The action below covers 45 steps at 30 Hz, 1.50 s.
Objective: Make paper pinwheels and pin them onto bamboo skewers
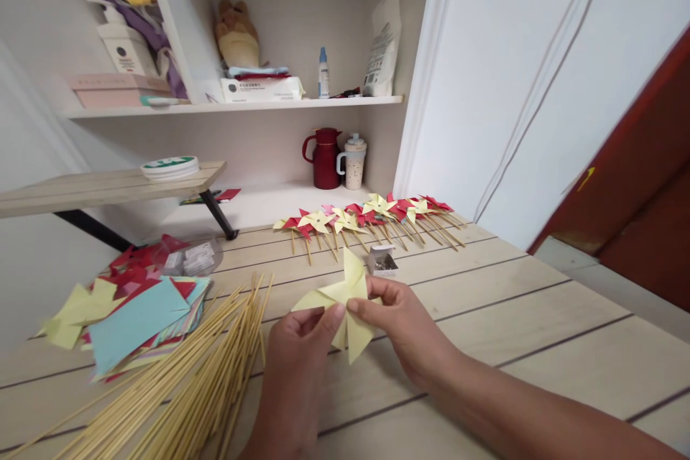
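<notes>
Yellow paper pinwheel [343,293], one: pinched near its centre by left hand [302,345] and right hand [397,316], apparently keeping folds gathered. Just beyond grip: open box [384,272], one, seemingly for easy reach. Left of grip: thin sticks [215,356], too many to count. Farther beyond: stick-mounted pinwheels [348,221], overlapping, count uncertain.

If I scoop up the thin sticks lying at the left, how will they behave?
The sticks look slender, so each is probably light and might flex or snap. No tie shows around them and their ends fan out, so they would likely slide apart.
</notes>
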Each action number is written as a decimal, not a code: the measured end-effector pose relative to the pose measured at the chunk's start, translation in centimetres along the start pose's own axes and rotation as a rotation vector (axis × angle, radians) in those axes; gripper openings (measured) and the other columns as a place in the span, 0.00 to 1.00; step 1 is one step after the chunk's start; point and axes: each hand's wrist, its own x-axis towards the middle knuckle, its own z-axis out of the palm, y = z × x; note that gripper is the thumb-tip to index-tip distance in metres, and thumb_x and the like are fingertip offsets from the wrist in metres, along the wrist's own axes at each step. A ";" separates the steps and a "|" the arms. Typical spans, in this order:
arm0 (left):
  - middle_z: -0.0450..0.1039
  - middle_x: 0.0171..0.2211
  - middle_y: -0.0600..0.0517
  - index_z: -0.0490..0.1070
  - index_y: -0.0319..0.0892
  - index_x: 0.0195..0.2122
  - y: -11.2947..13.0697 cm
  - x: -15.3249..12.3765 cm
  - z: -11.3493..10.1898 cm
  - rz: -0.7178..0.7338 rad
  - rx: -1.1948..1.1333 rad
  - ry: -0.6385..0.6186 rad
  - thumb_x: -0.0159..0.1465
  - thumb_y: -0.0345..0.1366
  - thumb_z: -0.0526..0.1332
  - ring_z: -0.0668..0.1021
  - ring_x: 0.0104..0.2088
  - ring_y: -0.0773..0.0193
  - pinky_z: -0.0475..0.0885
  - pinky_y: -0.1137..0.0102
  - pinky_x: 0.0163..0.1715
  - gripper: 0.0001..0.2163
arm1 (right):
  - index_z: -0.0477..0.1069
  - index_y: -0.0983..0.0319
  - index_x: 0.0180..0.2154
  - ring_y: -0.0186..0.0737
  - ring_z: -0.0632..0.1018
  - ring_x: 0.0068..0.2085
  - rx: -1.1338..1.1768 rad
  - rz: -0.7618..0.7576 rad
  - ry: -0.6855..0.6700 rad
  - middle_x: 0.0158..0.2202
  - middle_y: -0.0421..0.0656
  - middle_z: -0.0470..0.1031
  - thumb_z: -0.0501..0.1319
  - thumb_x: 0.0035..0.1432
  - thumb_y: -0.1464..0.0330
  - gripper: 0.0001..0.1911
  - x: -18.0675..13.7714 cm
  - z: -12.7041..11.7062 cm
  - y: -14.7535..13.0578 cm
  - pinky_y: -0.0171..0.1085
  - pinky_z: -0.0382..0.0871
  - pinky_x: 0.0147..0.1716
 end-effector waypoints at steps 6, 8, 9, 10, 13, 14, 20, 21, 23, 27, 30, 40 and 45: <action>0.81 0.28 0.48 0.81 0.39 0.30 -0.4 0.3 -0.2 0.031 0.034 0.035 0.47 0.42 0.74 0.79 0.29 0.62 0.72 0.70 0.33 0.13 | 0.75 0.64 0.28 0.33 0.70 0.24 0.000 -0.005 -0.002 0.24 0.39 0.75 0.72 0.45 0.62 0.13 0.0 0.0 -0.1 0.33 0.62 0.27; 0.81 0.27 0.48 0.81 0.39 0.29 -0.4 0.4 -0.3 0.040 0.066 0.033 0.48 0.43 0.73 0.78 0.28 0.63 0.71 0.71 0.31 0.13 | 0.75 0.64 0.28 0.32 0.70 0.24 0.008 -0.001 -0.001 0.23 0.39 0.74 0.72 0.45 0.62 0.13 0.0 0.1 0.0 0.33 0.62 0.27; 0.80 0.27 0.49 0.81 0.39 0.29 -0.5 0.4 -0.4 0.044 0.084 0.039 0.48 0.43 0.73 0.77 0.28 0.64 0.70 0.72 0.31 0.13 | 0.75 0.64 0.28 0.33 0.70 0.24 0.012 0.003 0.001 0.23 0.39 0.74 0.73 0.44 0.61 0.14 0.0 0.1 0.0 0.33 0.62 0.27; 0.80 0.26 0.49 0.80 0.39 0.29 -0.5 0.4 -0.4 0.047 0.101 0.047 0.48 0.43 0.73 0.77 0.28 0.64 0.70 0.72 0.30 0.13 | 0.75 0.64 0.28 0.33 0.70 0.24 0.015 0.007 0.000 0.23 0.39 0.74 0.73 0.44 0.61 0.14 0.0 0.1 0.1 0.34 0.62 0.27; 0.78 0.24 0.51 0.80 0.40 0.27 -0.4 0.4 -0.4 0.052 0.115 0.058 0.48 0.43 0.72 0.77 0.27 0.63 0.69 0.72 0.29 0.12 | 0.74 0.63 0.28 0.34 0.71 0.25 0.030 0.022 -0.020 0.24 0.39 0.75 0.73 0.44 0.60 0.15 -0.1 0.3 0.1 0.35 0.63 0.28; 0.77 0.23 0.51 0.80 0.40 0.27 -0.4 0.4 -0.3 0.050 0.108 0.056 0.48 0.43 0.72 0.77 0.26 0.63 0.69 0.72 0.28 0.12 | 0.73 0.63 0.27 0.35 0.72 0.25 0.036 0.023 -0.031 0.24 0.39 0.75 0.73 0.44 0.60 0.15 -0.2 0.3 0.2 0.35 0.63 0.29; 0.77 0.23 0.50 0.79 0.39 0.27 -0.7 0.9 -0.9 0.020 0.091 0.071 0.48 0.44 0.71 0.75 0.23 0.64 0.67 0.72 0.25 0.13 | 0.73 0.61 0.33 0.36 0.74 0.32 -0.075 -0.070 -0.104 0.31 0.39 0.75 0.69 0.52 0.61 0.11 0.1 -0.3 0.2 0.36 0.67 0.34; 0.78 0.24 0.50 0.79 0.38 0.27 -0.7 1.1 -1.1 0.014 0.082 0.070 0.49 0.44 0.71 0.75 0.24 0.64 0.67 0.72 0.26 0.13 | 0.73 0.60 0.37 0.38 0.74 0.36 -0.121 -0.101 -0.113 0.35 0.41 0.75 0.67 0.54 0.61 0.11 0.2 -0.4 0.1 0.37 0.69 0.37; 0.78 0.25 0.50 0.79 0.38 0.29 -0.6 1.3 -1.6 -0.003 0.045 0.061 0.50 0.43 0.71 0.76 0.25 0.63 0.68 0.71 0.28 0.13 | 0.70 0.57 0.47 0.41 0.75 0.43 -0.220 -0.165 -0.124 0.42 0.43 0.75 0.64 0.57 0.63 0.15 0.3 -0.7 0.1 0.40 0.70 0.43; 0.78 0.26 0.49 0.79 0.37 0.29 0.1 1.7 -2.4 -0.032 -0.038 0.057 0.50 0.42 0.70 0.76 0.27 0.64 0.69 0.70 0.31 0.12 | 0.61 0.52 0.57 0.45 0.72 0.54 -0.533 -0.395 -0.153 0.51 0.44 0.71 0.60 0.61 0.69 0.23 0.3 -1.2 0.3 0.48 0.66 0.54; 0.77 0.25 0.48 0.78 0.36 0.27 0.5 1.7 -2.5 -0.050 -0.089 0.062 0.49 0.42 0.70 0.75 0.27 0.65 0.69 0.71 0.30 0.12 | 0.62 0.50 0.56 0.47 0.65 0.61 -0.840 -0.655 -0.157 0.58 0.45 0.63 0.58 0.57 0.77 0.27 0.2 -1.4 0.7 0.52 0.60 0.60; 0.74 0.24 0.50 0.75 0.36 0.25 0.4 1.5 -2.1 -0.072 -0.117 0.028 0.49 0.42 0.69 0.72 0.26 0.66 0.66 0.71 0.29 0.13 | 0.74 0.54 0.35 0.54 0.64 0.60 -1.144 -0.985 -0.062 0.60 0.43 0.58 0.62 0.59 0.74 0.08 -0.5 -1.0 0.9 0.55 0.61 0.56; 0.69 0.21 0.54 0.74 0.39 0.23 -0.3 1.5 -2.1 -0.011 -0.051 -0.002 0.50 0.44 0.69 0.71 0.26 0.66 0.65 0.72 0.29 0.12 | 0.74 0.56 0.32 0.51 0.69 0.55 -1.004 -0.889 -0.018 0.54 0.46 0.67 0.62 0.61 0.70 0.05 0.0 -1.2 0.6 0.53 0.64 0.53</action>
